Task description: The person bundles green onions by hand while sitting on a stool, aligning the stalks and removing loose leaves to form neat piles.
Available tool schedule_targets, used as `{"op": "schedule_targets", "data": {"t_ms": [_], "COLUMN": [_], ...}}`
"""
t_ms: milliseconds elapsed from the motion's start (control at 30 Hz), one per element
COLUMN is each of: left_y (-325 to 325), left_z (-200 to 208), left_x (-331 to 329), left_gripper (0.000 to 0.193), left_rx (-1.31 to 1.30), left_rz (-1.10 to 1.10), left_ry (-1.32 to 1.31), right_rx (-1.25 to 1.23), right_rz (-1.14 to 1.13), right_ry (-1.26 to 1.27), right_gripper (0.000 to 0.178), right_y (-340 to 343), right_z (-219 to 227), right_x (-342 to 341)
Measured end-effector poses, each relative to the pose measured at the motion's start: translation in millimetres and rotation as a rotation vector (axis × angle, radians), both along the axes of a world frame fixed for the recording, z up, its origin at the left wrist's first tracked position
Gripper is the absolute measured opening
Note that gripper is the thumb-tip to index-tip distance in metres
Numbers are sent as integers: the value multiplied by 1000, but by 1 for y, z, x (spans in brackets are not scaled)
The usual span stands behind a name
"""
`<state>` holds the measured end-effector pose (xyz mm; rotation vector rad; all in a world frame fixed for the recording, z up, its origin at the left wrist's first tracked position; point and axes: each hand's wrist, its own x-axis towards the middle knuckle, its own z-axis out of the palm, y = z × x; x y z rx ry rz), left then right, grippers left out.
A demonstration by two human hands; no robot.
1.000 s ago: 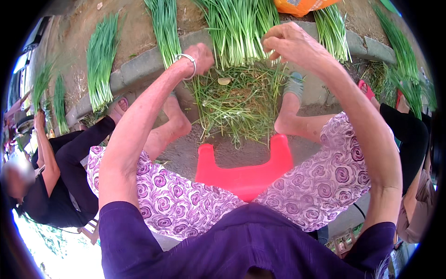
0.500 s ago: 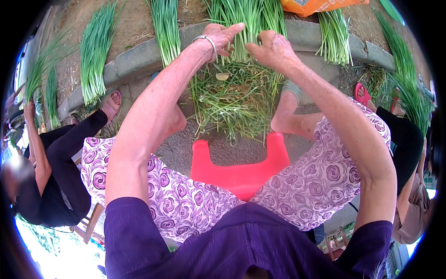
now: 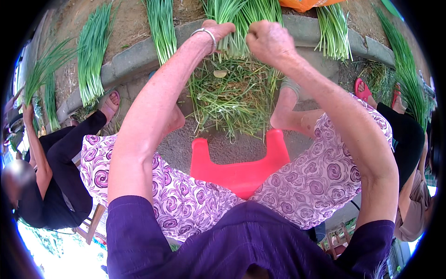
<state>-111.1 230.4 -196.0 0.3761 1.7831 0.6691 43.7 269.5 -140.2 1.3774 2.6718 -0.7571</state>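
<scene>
A small bunch of chives [image 3: 226, 10] is in my left hand [image 3: 217, 31], whose thumb lies across the stalks and whose other fingers are mostly hidden. A white bangle circles that wrist. Just right of it, my right hand [image 3: 272, 43] is closed like a fist, knuckles up; whatever its fingers pinch is hidden. Behind both hands a larger heap of chives [image 3: 255, 14] rests on the stone curb [image 3: 134, 58]. Below them, between my bare feet, lies a pile of loose green and yellowish trimmings [image 3: 232, 100].
A red plastic stool [image 3: 237, 174] stands between my knees. More chive bundles lean on the curb, at left [image 3: 92, 56], left of centre [image 3: 161, 32] and right [image 3: 333, 32]. An orange bag [image 3: 304, 4] lies behind. Seated people are at left [image 3: 60, 186] and right [image 3: 411, 200].
My left hand has closed around some chive stalks and shifted slightly left. My right hand has curled into a fist and risen a little.
</scene>
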Motion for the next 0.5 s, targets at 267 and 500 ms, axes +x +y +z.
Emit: {"op": "schedule_targets", "data": {"t_ms": [267, 500], "left_y": [-8, -9], "left_z": [-12, -20], "left_x": [-15, -18], "left_gripper": [21, 40], "left_rx": [109, 125], "left_rz": [44, 114], "left_ry": [-210, -289], "right_rx": [-139, -261], "right_rz": [95, 53], "right_ry": [181, -5], "right_gripper": [28, 30], "right_y": [37, 18], "right_z": [-7, -15], "right_x": [23, 12]}}
